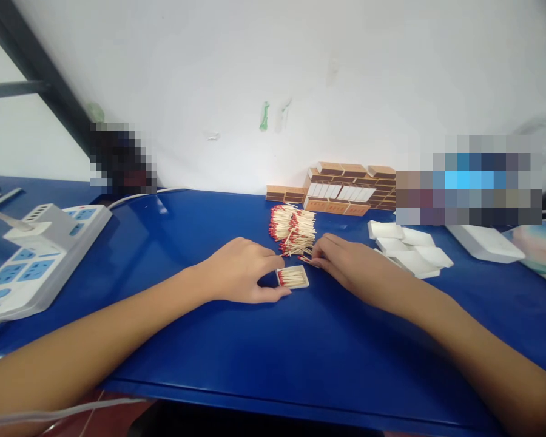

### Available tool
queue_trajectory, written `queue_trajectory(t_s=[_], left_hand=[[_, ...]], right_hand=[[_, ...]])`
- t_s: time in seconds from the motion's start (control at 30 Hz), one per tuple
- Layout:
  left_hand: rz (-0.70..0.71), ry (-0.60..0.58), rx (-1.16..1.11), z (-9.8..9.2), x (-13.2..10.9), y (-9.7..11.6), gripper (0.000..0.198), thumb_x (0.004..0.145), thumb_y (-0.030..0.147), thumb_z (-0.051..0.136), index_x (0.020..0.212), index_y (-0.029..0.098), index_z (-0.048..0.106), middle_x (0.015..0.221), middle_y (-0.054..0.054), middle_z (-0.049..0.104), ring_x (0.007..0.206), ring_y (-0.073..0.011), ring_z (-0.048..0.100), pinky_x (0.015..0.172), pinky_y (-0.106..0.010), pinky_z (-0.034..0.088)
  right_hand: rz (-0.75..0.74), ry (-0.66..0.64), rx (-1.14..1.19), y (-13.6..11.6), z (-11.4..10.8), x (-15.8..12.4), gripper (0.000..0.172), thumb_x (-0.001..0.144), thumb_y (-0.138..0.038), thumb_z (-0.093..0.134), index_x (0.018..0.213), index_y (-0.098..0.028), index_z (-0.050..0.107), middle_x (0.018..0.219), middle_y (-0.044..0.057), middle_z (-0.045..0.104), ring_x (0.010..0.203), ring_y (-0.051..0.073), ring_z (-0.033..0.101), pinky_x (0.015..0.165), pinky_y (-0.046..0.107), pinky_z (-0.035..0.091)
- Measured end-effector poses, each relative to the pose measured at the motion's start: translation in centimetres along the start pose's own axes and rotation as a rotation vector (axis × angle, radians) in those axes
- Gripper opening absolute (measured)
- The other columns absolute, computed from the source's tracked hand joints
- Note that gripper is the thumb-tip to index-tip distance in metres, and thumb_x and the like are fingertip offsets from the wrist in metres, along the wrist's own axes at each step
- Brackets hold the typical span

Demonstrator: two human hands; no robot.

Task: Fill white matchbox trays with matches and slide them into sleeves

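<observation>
A small white matchbox tray (293,278) with red-tipped matches in it lies on the blue table. My left hand (243,270) grips its left end, thumb on the near side and fingers on the far side. Right of the tray, my right hand (341,261) is closed with its fingertips on a few matches (304,259) beside the pile. The heap of loose matches (293,227), most of their red heads toward the left, sits just beyond both hands. Part of what the right fingers hold is hidden.
Brown matchboxes (341,191) stand stacked against the wall. Several empty white trays (412,249) lie to the right, near a white block-like object (485,243). A large power strip (40,261) with a plugged-in charger is at the left. The table's front edge (255,403) runs below my arms.
</observation>
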State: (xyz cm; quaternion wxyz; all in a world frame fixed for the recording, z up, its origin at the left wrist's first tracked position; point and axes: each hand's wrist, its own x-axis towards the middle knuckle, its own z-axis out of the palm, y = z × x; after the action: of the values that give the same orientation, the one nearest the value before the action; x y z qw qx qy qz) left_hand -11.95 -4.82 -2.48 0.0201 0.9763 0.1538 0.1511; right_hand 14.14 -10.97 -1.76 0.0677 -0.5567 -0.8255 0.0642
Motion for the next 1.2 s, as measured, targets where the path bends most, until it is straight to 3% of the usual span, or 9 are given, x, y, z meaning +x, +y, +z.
queue_trajectory(t_s=[0.27,0.5,0.73,0.9,1.07,1.2], left_hand=[[-0.002,-0.007,-0.001,-0.1,0.0,0.0,0.037,0.095,0.052,0.062,0.089,0.018,0.072,0.072,-0.001,0.070,0.064,-0.0158,0.066,0.056,-0.028,0.036],[0.019,0.017,0.005,0.1,0.0,0.2,0.038,0.096,0.052,0.061,0.089,0.017,0.072,0.072,-0.001,0.070,0.066,-0.0162,0.067,0.056,-0.029,0.039],[0.025,0.035,0.005,0.1,-0.1,0.2,0.036,0.095,0.051,0.063,0.089,0.017,0.072,0.072,-0.001,0.070,0.066,-0.0162,0.067,0.056,-0.029,0.040],[0.024,0.034,0.010,0.1,-0.1,0.2,0.035,0.095,0.051,0.064,0.091,0.017,0.072,0.072,-0.001,0.070,0.066,-0.0165,0.067,0.057,-0.029,0.040],[0.015,0.025,0.001,0.1,0.0,0.2,0.035,0.095,0.050,0.063,0.086,0.017,0.071,0.073,-0.002,0.071,0.066,-0.0167,0.067,0.057,-0.029,0.042],[0.014,0.024,-0.011,0.1,0.0,0.2,0.037,0.096,0.053,0.062,0.092,0.017,0.073,0.074,-0.002,0.071,0.067,-0.0170,0.068,0.057,-0.030,0.041]], right_hand=[[-0.125,0.046,0.117,-1.3,-0.4,-0.6,0.015,0.108,-0.029,0.046,0.097,-0.022,0.055,0.095,0.005,0.068,0.074,0.018,0.065,0.062,0.030,0.043],[-0.249,0.116,-0.187,-2.5,1.6,-0.7,0.018,0.109,-0.023,0.043,0.098,-0.020,0.056,0.094,0.007,0.065,0.072,0.018,0.063,0.052,0.031,0.033],[-0.292,0.182,-0.445,-3.4,1.5,-0.6,0.018,0.105,-0.014,0.044,0.093,-0.019,0.057,0.089,0.009,0.063,0.073,0.020,0.058,0.052,0.032,0.029],[-0.272,0.226,-0.394,-3.5,1.8,-0.7,0.019,0.108,-0.019,0.044,0.096,-0.019,0.058,0.092,0.008,0.065,0.075,0.019,0.059,0.053,0.033,0.030],[-0.293,0.182,-0.258,-3.8,1.3,-0.9,0.023,0.110,-0.025,0.042,0.097,-0.019,0.061,0.094,0.008,0.066,0.073,0.017,0.060,0.053,0.032,0.031],[-0.191,0.252,-0.212,-2.3,0.3,-0.6,0.026,0.110,-0.032,0.042,0.099,-0.020,0.062,0.094,0.008,0.066,0.076,0.019,0.062,0.057,0.033,0.035]])
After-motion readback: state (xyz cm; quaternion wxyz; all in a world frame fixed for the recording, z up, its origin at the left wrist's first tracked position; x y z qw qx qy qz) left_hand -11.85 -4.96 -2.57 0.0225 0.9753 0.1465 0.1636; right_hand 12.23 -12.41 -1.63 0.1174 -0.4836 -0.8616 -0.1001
